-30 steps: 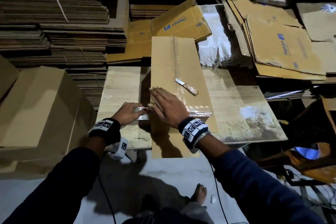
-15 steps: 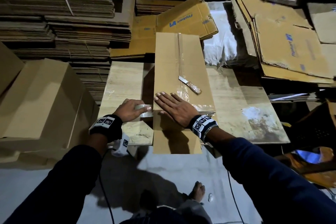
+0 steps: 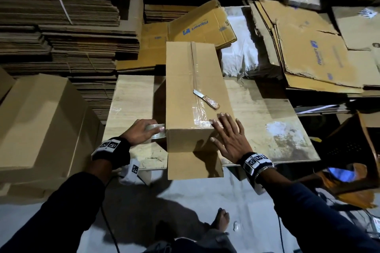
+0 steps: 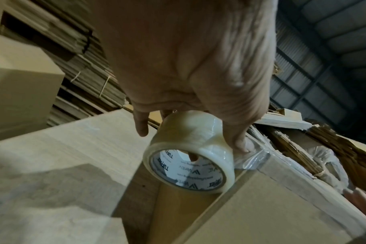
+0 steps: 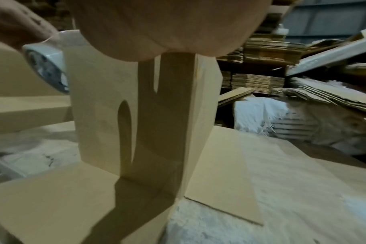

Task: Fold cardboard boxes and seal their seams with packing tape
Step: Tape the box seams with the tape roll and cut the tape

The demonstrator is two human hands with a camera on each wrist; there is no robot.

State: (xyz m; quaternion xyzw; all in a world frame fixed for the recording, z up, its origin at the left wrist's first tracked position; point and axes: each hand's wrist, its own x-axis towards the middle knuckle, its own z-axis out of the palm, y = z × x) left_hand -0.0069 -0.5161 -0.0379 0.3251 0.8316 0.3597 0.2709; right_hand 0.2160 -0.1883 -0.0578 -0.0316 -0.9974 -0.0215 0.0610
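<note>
Taping the near end of a box on my work surface.

The surface (image 3: 267, 113) carries the long box (image 3: 185, 80), standing upright with its near flap (image 3: 195, 166) overhanging the edge. My right hand (image 3: 228, 135), grip released and fingers flat, presses the strip of tape (image 3: 197, 96) over the box's near top corner. My left hand (image 3: 141, 132) grips the tape roll (image 4: 190, 151) against the box's left side. A knife (image 3: 206, 98) lies on the box top, beside the taped seam.
</note>
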